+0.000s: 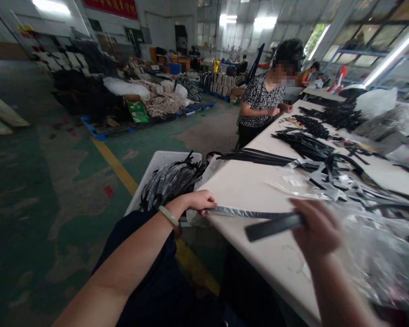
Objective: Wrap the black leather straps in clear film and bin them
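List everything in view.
strap: one, black, stretched between the hands over the table edge
table: one, white, right of centre
strap piles: several, black, on the table
crate: one, white, left of the table
grey-black straps: a heap, grey and black, in the crate
plastic sheet: one, clear, on the table at right
co-worker: one, patterned top, standing along the table
pallets: several, blue, on the floor
left hand: gripping the strap, pale green bangle on wrist
right hand: blurred, gripping the strap
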{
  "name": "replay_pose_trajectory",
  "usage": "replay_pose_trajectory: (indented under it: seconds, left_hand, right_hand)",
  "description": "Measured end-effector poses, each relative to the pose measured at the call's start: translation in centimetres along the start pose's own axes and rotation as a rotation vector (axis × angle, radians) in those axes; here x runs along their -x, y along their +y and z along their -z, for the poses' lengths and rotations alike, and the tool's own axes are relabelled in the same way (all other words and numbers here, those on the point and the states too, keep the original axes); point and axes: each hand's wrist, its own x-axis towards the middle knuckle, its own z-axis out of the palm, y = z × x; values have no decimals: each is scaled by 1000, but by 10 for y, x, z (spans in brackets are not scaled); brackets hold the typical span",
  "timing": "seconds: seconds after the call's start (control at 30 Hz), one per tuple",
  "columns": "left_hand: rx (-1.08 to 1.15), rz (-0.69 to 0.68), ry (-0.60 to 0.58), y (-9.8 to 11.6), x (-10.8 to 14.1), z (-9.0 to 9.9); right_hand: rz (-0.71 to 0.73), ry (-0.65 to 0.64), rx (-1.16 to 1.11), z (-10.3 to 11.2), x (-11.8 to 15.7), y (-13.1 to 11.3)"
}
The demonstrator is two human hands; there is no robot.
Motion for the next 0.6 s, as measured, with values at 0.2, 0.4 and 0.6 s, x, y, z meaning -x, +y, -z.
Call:
replay_pose_trajectory:
  seconds: [0.2, 0.4, 0.6]
  left_hand:
    - [60, -142, -121, 14, 0, -9]
    - [88, 38, -7, -3, 3, -1]
    - [144, -46, 5, 6, -12, -13]
  right_hand:
    - [-244, -830, 65, -116, 27, -48]
    - [-387, -892, 38, -110, 18, -8]
    - [-494, -896, 56, -99, 12, -15]
